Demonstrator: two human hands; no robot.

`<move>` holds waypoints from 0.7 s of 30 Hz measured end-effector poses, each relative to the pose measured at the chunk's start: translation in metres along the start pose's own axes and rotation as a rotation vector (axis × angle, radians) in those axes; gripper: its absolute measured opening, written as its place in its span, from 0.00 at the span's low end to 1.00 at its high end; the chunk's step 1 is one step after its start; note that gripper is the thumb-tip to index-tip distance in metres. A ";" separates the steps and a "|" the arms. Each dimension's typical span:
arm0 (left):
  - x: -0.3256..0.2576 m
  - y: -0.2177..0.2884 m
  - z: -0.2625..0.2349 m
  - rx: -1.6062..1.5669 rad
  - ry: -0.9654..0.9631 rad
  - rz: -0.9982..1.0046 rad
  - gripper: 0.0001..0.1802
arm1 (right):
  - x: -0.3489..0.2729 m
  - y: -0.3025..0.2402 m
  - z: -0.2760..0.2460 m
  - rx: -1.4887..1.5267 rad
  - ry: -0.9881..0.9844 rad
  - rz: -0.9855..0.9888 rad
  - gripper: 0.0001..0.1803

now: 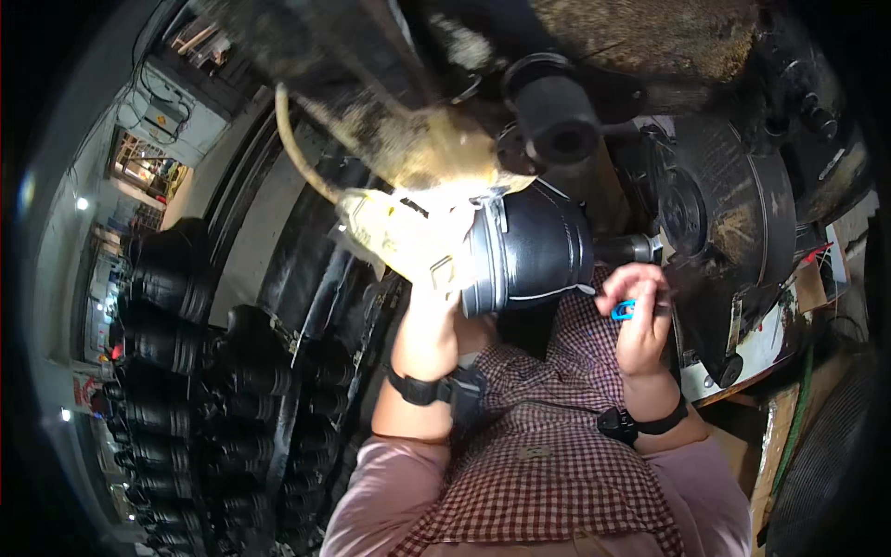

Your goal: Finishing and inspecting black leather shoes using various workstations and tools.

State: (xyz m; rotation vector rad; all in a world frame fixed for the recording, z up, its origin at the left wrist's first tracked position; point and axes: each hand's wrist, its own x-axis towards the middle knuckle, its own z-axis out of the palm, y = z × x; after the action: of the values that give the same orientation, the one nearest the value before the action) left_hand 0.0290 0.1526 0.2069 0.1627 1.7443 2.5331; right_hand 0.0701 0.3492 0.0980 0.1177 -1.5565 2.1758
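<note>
In front of my chest, a glossy black leather boot [549,249] with pale edging and ridged bands sits at the sewing machine [390,218] under its bright lamp. My left hand [442,265] is at the boot's left edge. Glare washes out its fingers, so its grip cannot be made out. To the right of the boot, apart from it, my right hand [639,311] is closed with its fingers curled. A small tool with a blue loop handle [623,311] shows between those fingers; its working end is hard to see.
Rows of black boots [158,390] stand on racks at the left. A large dark wheel housing [742,209] takes up the right side, beside a white table edge [756,357]. A dark cylinder [557,116] hangs above the boot. A checked apron [548,464] covers my lap.
</note>
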 end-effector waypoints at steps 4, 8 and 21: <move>0.029 -0.010 -0.047 -0.289 -0.116 -0.047 0.28 | -0.004 -0.016 0.012 -0.290 -0.109 -0.259 0.19; 0.028 -0.040 -0.058 0.070 -0.079 0.350 0.33 | -0.007 -0.037 0.042 -0.186 -0.163 -0.161 0.14; -0.056 -0.071 -0.108 0.382 0.257 0.607 0.47 | -0.006 -0.016 0.130 -0.421 -0.412 -0.306 0.08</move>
State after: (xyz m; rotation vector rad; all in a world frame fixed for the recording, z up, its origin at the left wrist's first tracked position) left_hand 0.0712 0.0713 0.0993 0.4670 2.6126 2.6385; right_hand 0.0574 0.2327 0.1559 0.6544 -2.0310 1.6156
